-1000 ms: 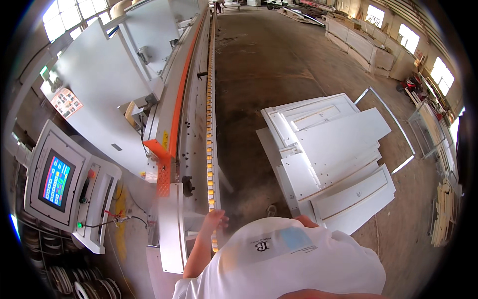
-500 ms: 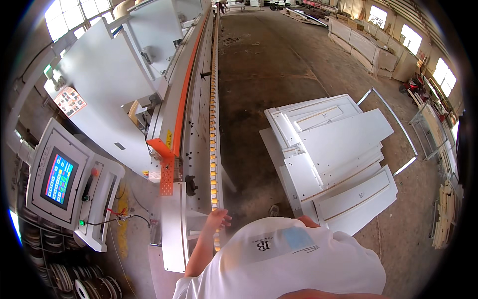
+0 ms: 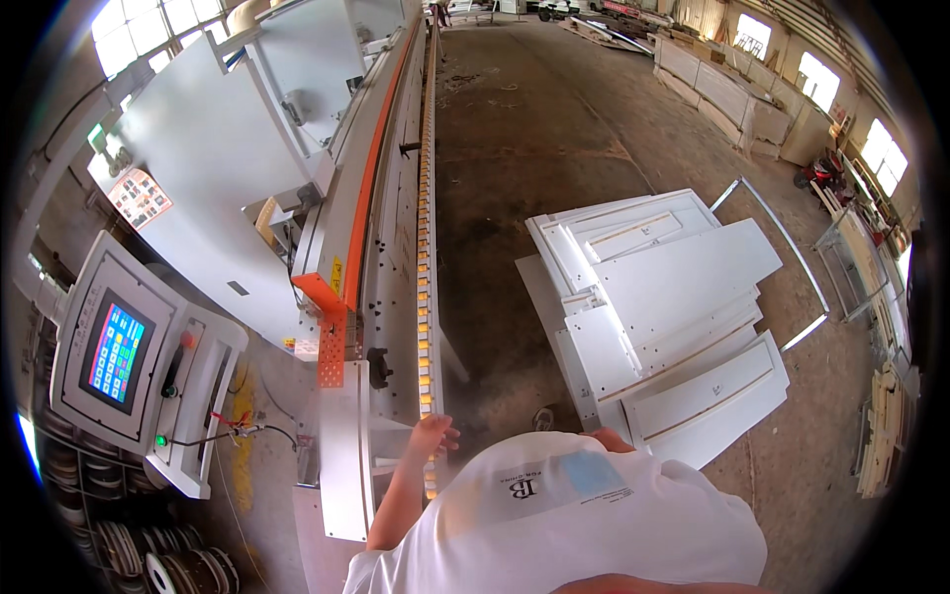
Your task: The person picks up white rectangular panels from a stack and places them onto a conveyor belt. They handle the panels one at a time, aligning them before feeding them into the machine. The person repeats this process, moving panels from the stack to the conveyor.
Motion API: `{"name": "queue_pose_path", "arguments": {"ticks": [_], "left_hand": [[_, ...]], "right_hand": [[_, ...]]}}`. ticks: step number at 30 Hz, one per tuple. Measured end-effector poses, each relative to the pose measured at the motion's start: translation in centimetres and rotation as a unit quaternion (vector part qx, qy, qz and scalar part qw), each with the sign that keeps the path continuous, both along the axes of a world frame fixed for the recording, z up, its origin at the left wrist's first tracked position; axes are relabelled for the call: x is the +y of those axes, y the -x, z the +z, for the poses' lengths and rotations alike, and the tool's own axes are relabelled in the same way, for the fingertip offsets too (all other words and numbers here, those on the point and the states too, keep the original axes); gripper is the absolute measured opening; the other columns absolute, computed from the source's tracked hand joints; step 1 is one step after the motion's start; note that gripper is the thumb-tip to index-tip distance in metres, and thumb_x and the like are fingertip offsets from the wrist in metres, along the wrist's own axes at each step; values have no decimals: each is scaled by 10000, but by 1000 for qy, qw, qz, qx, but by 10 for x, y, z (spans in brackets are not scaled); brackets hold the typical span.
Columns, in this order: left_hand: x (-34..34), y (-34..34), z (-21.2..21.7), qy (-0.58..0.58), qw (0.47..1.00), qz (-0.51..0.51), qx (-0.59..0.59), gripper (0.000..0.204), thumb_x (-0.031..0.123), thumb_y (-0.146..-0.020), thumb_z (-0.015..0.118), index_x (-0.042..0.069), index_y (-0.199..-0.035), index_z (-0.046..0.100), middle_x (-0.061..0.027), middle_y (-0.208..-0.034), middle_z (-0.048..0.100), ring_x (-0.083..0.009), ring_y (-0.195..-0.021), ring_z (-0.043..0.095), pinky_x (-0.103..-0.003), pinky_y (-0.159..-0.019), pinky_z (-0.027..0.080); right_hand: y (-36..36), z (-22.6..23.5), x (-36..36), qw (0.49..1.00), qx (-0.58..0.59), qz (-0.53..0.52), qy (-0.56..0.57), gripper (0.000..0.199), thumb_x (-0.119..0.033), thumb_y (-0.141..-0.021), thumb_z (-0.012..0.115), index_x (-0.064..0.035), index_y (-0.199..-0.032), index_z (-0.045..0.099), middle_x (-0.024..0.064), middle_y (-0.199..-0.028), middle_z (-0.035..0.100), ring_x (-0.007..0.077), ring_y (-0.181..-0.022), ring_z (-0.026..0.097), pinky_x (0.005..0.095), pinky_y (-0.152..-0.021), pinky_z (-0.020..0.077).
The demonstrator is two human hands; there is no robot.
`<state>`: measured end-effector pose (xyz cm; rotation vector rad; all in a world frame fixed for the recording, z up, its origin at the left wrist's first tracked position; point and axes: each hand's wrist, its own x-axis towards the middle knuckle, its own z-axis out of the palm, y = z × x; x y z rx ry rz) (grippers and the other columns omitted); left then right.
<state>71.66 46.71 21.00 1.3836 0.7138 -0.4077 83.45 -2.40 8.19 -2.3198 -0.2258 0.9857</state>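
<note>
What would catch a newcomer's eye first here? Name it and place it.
The long white machine with its orange stripe runs up the left-centre, a bright control screen to its left. A stack of white panels lies on the floor at right. At the bottom, the left hand rests on the machine's roller edge.

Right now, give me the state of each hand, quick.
Left hand: open, fingers spread, holding nothing, at the conveyor rail of the long machine.
Right hand: hidden behind the white shirt; cannot be told.

Bright daylight enters through windows (image 3: pixel 129 25) far left and far right. Floor (image 3: pixel 554 129) evenly lit; shadows soft. Fisheye bends straight edges toward the dark rim. Near-left coils appear slightly blurred.
</note>
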Motion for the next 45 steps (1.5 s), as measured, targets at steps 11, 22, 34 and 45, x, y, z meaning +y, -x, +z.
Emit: {"name": "queue_pose_path", "arguments": {"ticks": [11,22,34,45], "left_hand": [[4,0,-11,7,1000,-1,-5,383,356,-995,611,65,-1239,566,-123,-1010,731,-220,-692,739,-286,-437,519],[0,0,-1,-7,1000,0,5,374,367,-980,617,90,-1229,583,-104,-974,720,-206,-691,715,-297,-494,484],[1,-1,-5,-2,1000,-4,6,363,359,-983,610,90,-1225,585,-98,-973,716,-206,-697,711,-301,-503,478],[-1,0,-1,-7,1000,-5,10,341,354,-981,607,102,-1209,589,-94,-978,714,-208,-703,713,-313,-528,483]], "right_hand": [[-1,8,2,999,24,-29,-2,478,-533,-839,689,-65,-876,781,96,-802,725,203,-754,685,378,-712,513],[3,-13,-10,999,-23,32,-21,454,-517,-886,628,-89,-943,768,124,-893,740,276,-841,695,405,-766,524],[9,-13,-14,999,-35,18,2,509,-573,-884,571,-104,-937,762,153,-945,734,349,-907,688,442,-797,523],[9,6,-9,999,-31,35,4,517,-571,-912,541,-106,-972,760,161,-972,732,369,-943,679,450,-820,517]]}}
